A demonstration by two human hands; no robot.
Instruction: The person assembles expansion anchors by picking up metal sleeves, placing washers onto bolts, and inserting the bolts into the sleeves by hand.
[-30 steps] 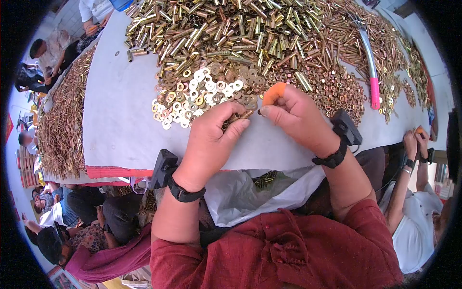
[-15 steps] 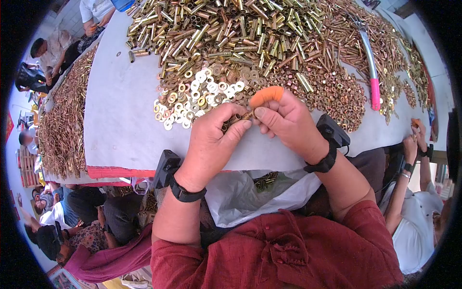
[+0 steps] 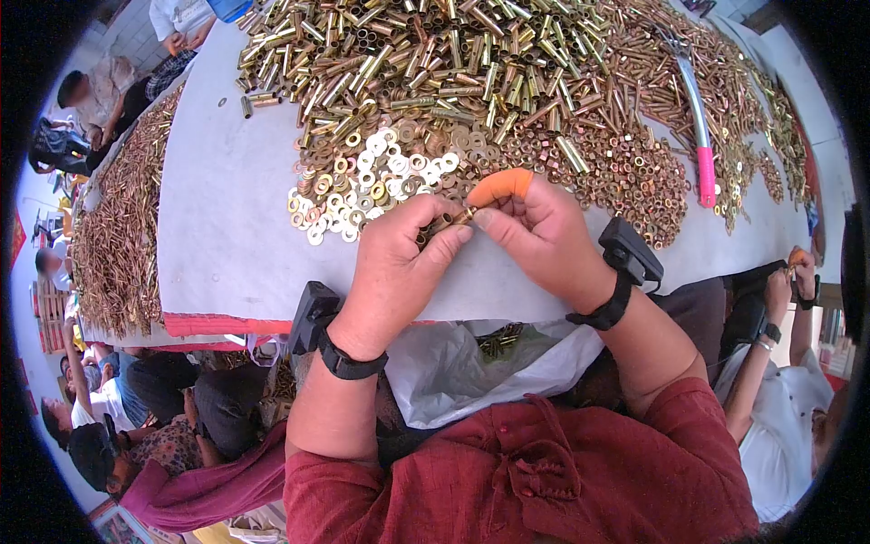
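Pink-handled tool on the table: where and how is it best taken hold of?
I would grip the pink handle across its width, coming from the near side with the right hand, the nearer one. The handle is slim and straight, points toward that side and ends on bare tabletop, whereas the silver shaft runs back among metal tubes.

Short red sleeves point(image 3: 328, 494) accompany black wristbands point(image 3: 352, 365) (boxes point(image 3: 314, 315) attached).

Bright light, fisheye view
Glare whitens flat washers point(image 3: 396, 165) on the pale surface point(image 3: 236, 204); the periphery bends, corners falling to black.
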